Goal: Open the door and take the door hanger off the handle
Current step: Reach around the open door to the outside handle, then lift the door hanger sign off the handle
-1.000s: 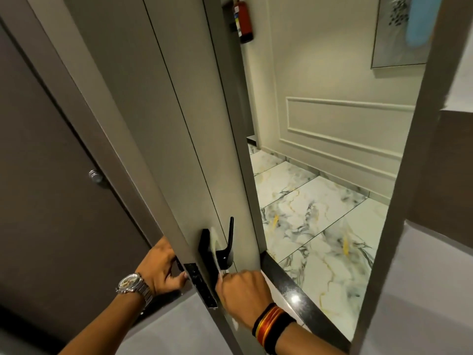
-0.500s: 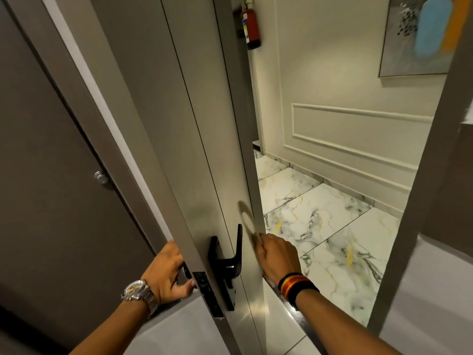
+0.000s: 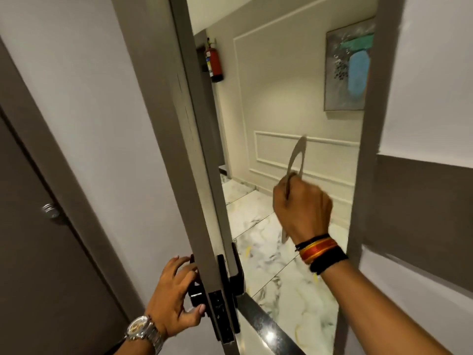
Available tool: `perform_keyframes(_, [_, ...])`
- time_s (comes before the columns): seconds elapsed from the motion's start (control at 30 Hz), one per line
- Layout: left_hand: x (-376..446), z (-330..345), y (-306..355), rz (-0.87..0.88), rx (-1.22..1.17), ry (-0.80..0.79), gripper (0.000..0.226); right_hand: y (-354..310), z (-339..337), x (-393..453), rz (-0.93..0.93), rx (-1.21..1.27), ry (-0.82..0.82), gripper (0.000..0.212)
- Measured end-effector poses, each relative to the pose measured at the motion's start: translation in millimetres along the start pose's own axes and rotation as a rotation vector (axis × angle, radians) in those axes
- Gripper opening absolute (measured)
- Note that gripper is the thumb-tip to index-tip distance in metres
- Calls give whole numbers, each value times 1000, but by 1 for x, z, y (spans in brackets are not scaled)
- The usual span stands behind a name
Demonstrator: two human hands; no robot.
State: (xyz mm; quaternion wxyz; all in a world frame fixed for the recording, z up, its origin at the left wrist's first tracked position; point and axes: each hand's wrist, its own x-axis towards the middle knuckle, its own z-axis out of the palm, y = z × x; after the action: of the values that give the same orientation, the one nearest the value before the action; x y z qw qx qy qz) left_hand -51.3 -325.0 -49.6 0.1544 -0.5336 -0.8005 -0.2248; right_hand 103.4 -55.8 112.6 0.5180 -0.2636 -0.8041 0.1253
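The grey door [image 3: 163, 124] stands open, seen almost edge-on, with black lever handles on both faces. My left hand [image 3: 176, 295] wraps the inner handle [image 3: 195, 293]. The outer handle [image 3: 236, 267] is bare. My right hand [image 3: 302, 211] is raised in the doorway, away from the door, shut on the pale door hanger [image 3: 298, 157]. The hanger is seen edge-on; its looped top sticks up above my fist and its lower end shows below my wrist.
Beyond the doorway lies a corridor with a marble floor [image 3: 271, 257] and a cream panelled wall. A red fire extinguisher [image 3: 215, 64] hangs there, and a framed painting [image 3: 348, 65]. The door frame [image 3: 366, 149] is on the right, a dark threshold strip [image 3: 266, 326] below, a door stop [image 3: 50, 210] on the left wall.
My right hand has lifted the hanger off the outer handle and moved up and right into the doorway. The door has swung further open. My left hand stays on the inner handle.
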Motion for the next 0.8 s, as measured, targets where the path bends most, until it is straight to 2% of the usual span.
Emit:
perform_keyframes(0.07, [7, 12, 6, -7, 26, 2, 74, -17, -52, 26, -61, -53, 191, 27])
perform_keyframes(0.13, [16, 24, 14, -1, 47, 18, 65, -33, -104, 48, -80, -159, 349, 30])
perform_keyframes(0.2, [27, 34, 24, 13, 70, 31, 53, -46, -149, 67, -49, -281, 410, 38])
perform_keyframes(0.33, [52, 49, 50, 24, 104, 12, 51, -52, -207, 102, 8, -437, 302, 52])
perform_keyframes(0.43, [72, 57, 72, -2, 136, -17, 53, -44, -226, 129, 61, -497, 128, 65])
perform_keyframes(0.5, [85, 63, 87, -9, 151, -40, 59, -37, -232, 143, 134, -482, -43, 59])
perform_keyframes(0.57, [98, 68, 102, -26, 174, -95, 73, -29, -233, 155, 170, -544, -186, 41])
perform_keyframes(0.63, [111, 72, 115, -63, 203, -164, 86, -22, -227, 160, 160, -653, -208, 22])
perform_keyframes(0.67, [119, 73, 124, -78, 215, -193, 91, -17, -224, 161, 158, -689, -177, 19])
perform_keyframes(0.8, [146, 81, 152, -151, 269, -298, 91, 8, -214, 160, 89, -719, -101, 25])
